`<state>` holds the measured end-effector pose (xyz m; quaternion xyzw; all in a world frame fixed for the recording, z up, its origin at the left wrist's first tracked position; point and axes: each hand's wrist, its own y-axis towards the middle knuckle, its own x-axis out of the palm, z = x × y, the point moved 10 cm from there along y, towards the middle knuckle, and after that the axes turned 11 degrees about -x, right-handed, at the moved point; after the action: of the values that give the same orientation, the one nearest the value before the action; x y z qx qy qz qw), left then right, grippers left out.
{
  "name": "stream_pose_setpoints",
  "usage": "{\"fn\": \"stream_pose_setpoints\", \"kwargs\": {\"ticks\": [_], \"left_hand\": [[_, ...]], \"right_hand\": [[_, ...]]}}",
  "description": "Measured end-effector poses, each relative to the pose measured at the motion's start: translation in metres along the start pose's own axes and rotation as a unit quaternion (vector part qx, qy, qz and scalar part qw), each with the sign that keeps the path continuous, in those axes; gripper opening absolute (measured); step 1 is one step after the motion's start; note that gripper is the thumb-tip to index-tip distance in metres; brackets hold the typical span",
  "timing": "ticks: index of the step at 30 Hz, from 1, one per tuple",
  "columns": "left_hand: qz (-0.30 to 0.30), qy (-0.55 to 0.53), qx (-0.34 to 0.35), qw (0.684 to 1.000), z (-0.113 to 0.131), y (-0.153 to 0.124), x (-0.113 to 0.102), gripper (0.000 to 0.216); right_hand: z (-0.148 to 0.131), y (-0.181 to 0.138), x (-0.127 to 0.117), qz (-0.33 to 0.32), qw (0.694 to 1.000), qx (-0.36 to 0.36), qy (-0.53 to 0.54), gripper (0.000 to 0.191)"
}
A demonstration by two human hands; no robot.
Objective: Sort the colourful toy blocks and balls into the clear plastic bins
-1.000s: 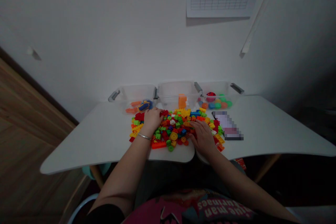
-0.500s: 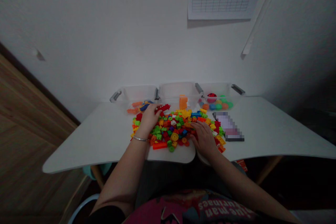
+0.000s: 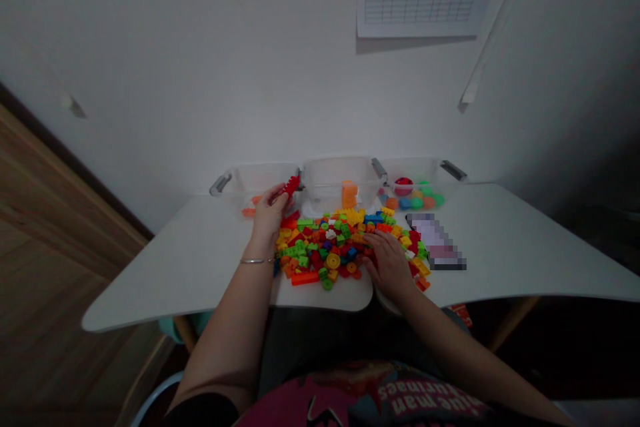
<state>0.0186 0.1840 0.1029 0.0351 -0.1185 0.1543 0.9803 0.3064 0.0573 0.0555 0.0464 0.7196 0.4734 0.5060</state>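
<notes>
My left hand [image 3: 271, 213] is closed on a red toy piece with a toothed edge [image 3: 292, 185], raised just in front of the left clear bin [image 3: 265, 177]. Below and to its right spreads a heap of colourful building blocks [image 3: 315, 247], with red, green, yellow, orange and blue pieces mixed together. My right hand [image 3: 390, 263] lies on the right side of this heap, fingers stretched out over the blocks. Whatever is under its fingertips is hidden. Part of the left bin's contents, some orange pieces [image 3: 249, 212], shows beside my left hand.
The middle clear bin [image 3: 325, 173] has an orange block [image 3: 349, 194] in it. Coloured balls [image 3: 415, 203] and a red-and-black ball [image 3: 403, 186] lie in the right bin. A phone with a blurred screen [image 3: 435, 240] rests on the white table [image 3: 510, 247], right of the heap.
My left hand has lifted the red toothed piece off the heap and moved left and back toward the left bin, tilting the piece up. My right hand has stayed in place.
</notes>
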Motion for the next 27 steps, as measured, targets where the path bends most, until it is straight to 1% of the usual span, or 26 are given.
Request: {"fn": "stream_pose_setpoints", "kwargs": {"ticks": [4,6,8,10,12,14,17,20,22,25,27], "left_hand": [[0.047,-0.011,0.073,0.996,0.032,0.011,-0.014,0.027],[0.071,-0.004,0.094,0.993,0.045,0.016,-0.022,0.024],[0.099,0.041,0.115,0.988,0.057,0.020,-0.031,0.021],[0.128,0.146,0.155,0.969,0.071,0.021,-0.037,0.019],[0.146,0.281,0.198,0.928,0.084,0.019,-0.035,0.018],[0.150,0.397,0.226,0.877,0.089,0.018,-0.030,0.018],[0.135,0.528,0.234,0.805,0.085,0.018,-0.020,0.022],[0.116,0.618,0.231,0.743,0.073,0.020,-0.010,0.030],[0.113,0.645,0.234,0.719,0.067,0.021,-0.005,0.035],[0.111,0.668,0.239,0.696,0.061,0.021,0.001,0.042],[0.098,0.689,0.241,0.676,0.055,0.020,0.006,0.047]], "right_hand": [[0.000,0.000,0.000,-0.001,1.000,-0.005,0.000,0.040],[0.000,0.000,-0.001,0.000,1.000,-0.004,-0.001,0.041],[0.000,0.000,-0.001,0.000,1.000,-0.003,0.000,0.040],[0.000,0.000,-0.001,0.001,1.000,-0.002,0.001,0.039],[0.000,0.000,-0.001,0.001,1.000,-0.004,0.001,0.039],[0.000,0.000,-0.001,0.004,1.000,-0.007,-0.001,0.039],[0.000,-0.001,-0.001,0.005,1.000,-0.009,0.000,0.039],[0.000,0.000,-0.001,0.002,1.000,-0.006,0.005,0.039],[0.000,0.000,-0.001,0.002,1.000,-0.005,0.005,0.039],[-0.001,0.000,-0.002,0.007,1.000,-0.012,0.002,0.038],[-0.001,0.000,-0.003,0.010,1.000,-0.016,0.001,0.038]]}}
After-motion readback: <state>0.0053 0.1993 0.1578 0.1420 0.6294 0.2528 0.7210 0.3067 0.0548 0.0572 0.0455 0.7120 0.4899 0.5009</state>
